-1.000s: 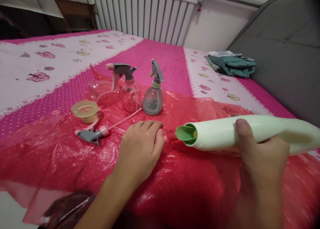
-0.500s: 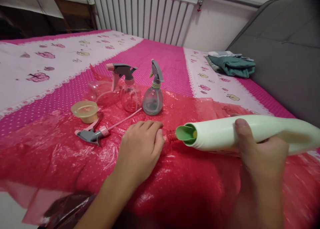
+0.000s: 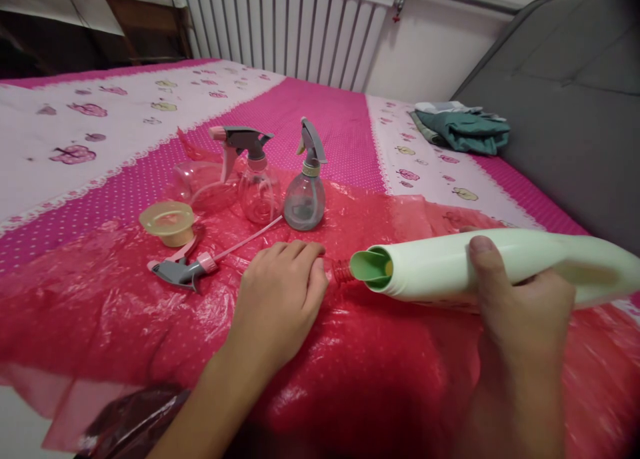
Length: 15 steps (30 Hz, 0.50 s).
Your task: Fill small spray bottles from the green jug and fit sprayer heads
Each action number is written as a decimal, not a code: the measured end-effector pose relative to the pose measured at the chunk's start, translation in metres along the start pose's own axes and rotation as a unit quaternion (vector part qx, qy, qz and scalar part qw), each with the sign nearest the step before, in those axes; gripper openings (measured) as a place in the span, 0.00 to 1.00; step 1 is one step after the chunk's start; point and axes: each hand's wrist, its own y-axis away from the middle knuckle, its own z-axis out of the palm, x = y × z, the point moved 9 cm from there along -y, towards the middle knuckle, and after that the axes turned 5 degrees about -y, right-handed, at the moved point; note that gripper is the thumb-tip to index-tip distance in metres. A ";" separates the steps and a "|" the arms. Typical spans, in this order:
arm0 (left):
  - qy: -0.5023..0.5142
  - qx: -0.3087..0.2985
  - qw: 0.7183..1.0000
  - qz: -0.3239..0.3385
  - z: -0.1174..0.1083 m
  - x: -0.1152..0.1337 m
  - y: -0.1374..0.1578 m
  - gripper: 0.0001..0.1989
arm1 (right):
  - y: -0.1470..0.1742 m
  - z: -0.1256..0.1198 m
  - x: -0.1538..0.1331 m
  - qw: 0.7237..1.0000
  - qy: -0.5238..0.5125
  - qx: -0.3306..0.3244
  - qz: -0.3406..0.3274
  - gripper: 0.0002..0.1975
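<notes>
Bed in a bedroom. A pink-and-white bedspread (image 3: 327,109) is covering it, and a wrinkled, see-through red plastic sheet (image 3: 385,372) is lying on top, dots showing through. On the sheet, left hand (image 3: 280,299) is curling over a small bottle (image 3: 343,271) on its side; its fingers are closing round the body and hiding most of it, with the threaded neck poking out rightward. Right hand (image 3: 530,319) is gripping a pale green jug (image 3: 543,252), thumb over the upper side, other fingers mostly out of sight. The jug's green spout (image 3: 367,265) is pointing into or just at the bottle's mouth; cannot tell which.

Left of centre, a pink spray bottle (image 3: 260,199) and a grey spray bottle (image 3: 304,204) are standing upright. Nearer, a loose spray head (image 3: 180,272) is lying beside a yellowish cup (image 3: 167,222).

Beyond the bed, a white radiator (image 3: 280,25) is lining the wall; folded clothes (image 3: 465,132) are resting near a grey padded headboard (image 3: 575,79) at right.
</notes>
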 end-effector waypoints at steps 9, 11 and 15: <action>-0.002 0.001 1.000 0.000 -0.002 0.001 0.000 0.19 | -0.001 -0.001 0.003 1.000 -0.002 -0.001 -0.011 0.27; -0.004 0.002 1.000 0.000 -0.002 0.001 0.000 0.19 | 0.000 -0.001 0.004 1.000 -0.003 0.002 -0.007 0.27; -0.005 -0.004 1.000 -0.001 -0.002 0.001 0.000 0.19 | 0.000 -0.001 0.003 1.000 0.001 -0.001 -0.003 0.27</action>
